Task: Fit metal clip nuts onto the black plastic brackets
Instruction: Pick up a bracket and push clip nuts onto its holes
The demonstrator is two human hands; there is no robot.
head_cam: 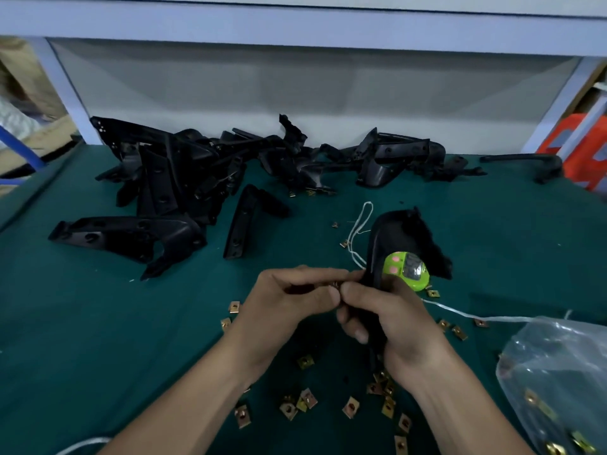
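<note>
On the green bench (98, 323), a heap of black brackets (184, 178) lies well beyond both hands; whether those already carry clips cannot be told, so much of the job probably remains. The right hand (391, 326) is wrapped around the lower end of one bracket (394, 238), while the left hand (282, 300), meeting it from the left, pinches a clip nut (335, 284) against the bracket's edge, apparently mid-fitting. Loose clip nuts (305, 402) lie scattered beneath and beside the wrists, unfitted.
</note>
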